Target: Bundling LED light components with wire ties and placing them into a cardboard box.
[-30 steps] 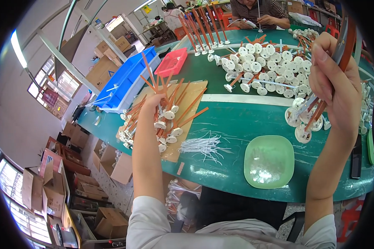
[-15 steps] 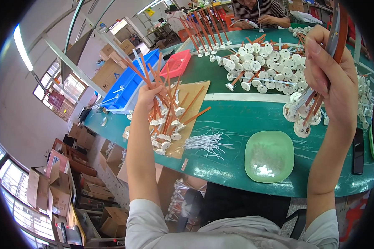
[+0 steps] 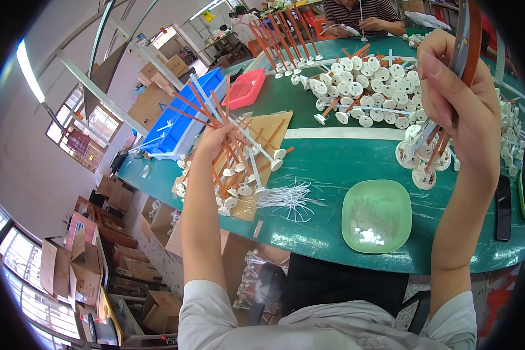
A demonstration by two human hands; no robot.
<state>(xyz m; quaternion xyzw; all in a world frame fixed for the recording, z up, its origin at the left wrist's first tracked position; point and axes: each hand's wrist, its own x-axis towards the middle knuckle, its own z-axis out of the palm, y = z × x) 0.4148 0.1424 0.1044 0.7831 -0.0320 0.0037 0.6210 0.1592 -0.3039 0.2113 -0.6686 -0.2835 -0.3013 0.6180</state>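
Note:
My left hand [image 3: 217, 139] is closed round several brown and white strips [image 3: 240, 140] that end in white round bases. They fan out above and below my fist, over a cardboard sheet [image 3: 280, 123] on which more such strips lie. At the right, my raised right hand [image 3: 464, 105] grips an upright bundle of brown and pale strips [image 3: 468, 44]. White discs [image 3: 424, 175] with small parts on them hang in a cluster at its lower end. My right fingers wrap the bundle, so its middle is hidden.
White thin ties [image 3: 289, 200] lie beside the cardboard, left of a green bowl [image 3: 377, 217] with small clear pieces. A large heap of white discs [image 3: 373, 87] covers the table's far side. Blue bin [image 3: 181, 125], red tray [image 3: 245, 88] and dark phone [image 3: 503, 208] stand around. A person sits opposite.
My left hand has shifted slightly right and down, and its strips spread wider, some bases now reaching toward the white ties. My right hand has barely moved and still grips its bundle.

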